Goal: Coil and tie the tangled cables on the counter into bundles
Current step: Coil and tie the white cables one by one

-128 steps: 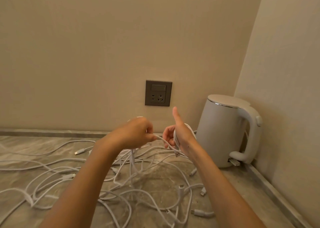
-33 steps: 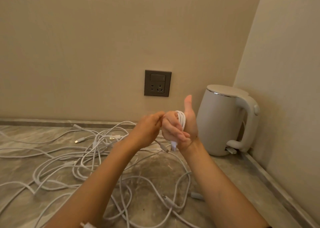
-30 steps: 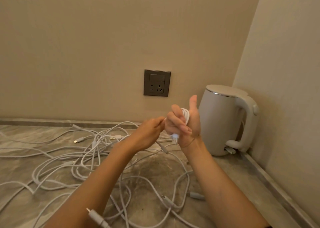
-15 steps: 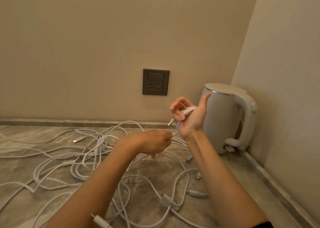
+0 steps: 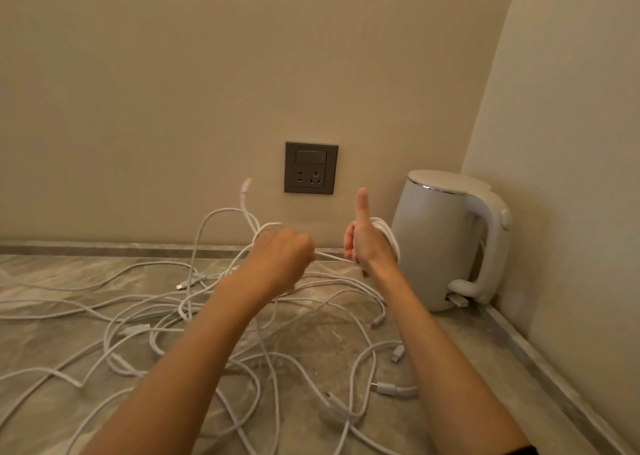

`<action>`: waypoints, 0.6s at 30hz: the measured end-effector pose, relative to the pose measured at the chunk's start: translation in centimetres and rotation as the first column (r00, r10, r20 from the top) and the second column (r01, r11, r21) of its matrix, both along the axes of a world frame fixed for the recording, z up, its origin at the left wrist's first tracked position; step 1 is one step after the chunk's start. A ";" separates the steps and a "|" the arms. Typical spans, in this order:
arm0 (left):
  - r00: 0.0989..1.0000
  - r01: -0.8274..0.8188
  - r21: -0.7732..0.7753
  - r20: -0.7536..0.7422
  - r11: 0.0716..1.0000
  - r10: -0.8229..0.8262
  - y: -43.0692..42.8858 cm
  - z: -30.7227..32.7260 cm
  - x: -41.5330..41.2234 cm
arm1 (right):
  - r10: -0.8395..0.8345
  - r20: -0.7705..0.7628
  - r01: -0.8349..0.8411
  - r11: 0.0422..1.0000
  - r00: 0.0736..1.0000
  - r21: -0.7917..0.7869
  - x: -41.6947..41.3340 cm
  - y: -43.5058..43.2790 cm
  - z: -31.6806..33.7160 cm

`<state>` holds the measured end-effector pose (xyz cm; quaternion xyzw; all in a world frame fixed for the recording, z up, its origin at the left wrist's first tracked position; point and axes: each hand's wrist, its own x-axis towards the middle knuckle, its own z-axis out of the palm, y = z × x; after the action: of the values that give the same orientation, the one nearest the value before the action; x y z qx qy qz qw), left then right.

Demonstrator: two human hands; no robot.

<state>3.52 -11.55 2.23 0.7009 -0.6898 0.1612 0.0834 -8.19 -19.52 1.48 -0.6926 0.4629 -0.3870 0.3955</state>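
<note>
A tangle of white cables (image 5: 166, 319) sprawls over the marble counter (image 5: 450, 347). My right hand (image 5: 367, 243) is raised above it, thumb up, with a white cable coil (image 5: 389, 238) wound round its fingers. My left hand (image 5: 280, 259) is a fist beside it, gripping the same cable. A short taut stretch (image 5: 329, 256) runs between the two hands. Behind my left hand a loop rises off the pile, and its free connector end (image 5: 246, 184) stands up against the wall.
A white electric kettle (image 5: 446, 240) stands in the right corner, close behind my right hand. A grey wall socket (image 5: 310, 168) is set above the counter. Loose connectors (image 5: 388, 389) lie near the front right. The side wall borders the counter on the right.
My right hand turned back to thumb up with the coil round it. My left hand rose from the counter, pulling the cable taut, and a loop with its connector swung up.
</note>
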 end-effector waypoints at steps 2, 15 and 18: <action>1.000 0.011 -0.051 0.014 0.999 -0.010 0.1 0.1 0.4 | 0.018 -0.081 -0.020 1.000 0.997 -0.018 0.1 0.0 -0.1; 0.994 -0.020 -0.354 -0.107 0.935 -0.019 0.4 0.5 1.4 | 0.815 0.197 -0.769 0.392 0.545 0.505 0.2 -0.6 -1.7; 0.994 -0.014 -0.369 -0.107 0.929 -0.027 0.5 0.5 1.5 | 0.861 0.390 -0.893 0.144 0.326 0.427 0.7 0.0 -2.0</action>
<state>4.99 -11.06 2.76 0.6782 -0.6438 0.2489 0.2523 -7.46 -19.52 -0.50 -0.6623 0.0547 0.0586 0.7449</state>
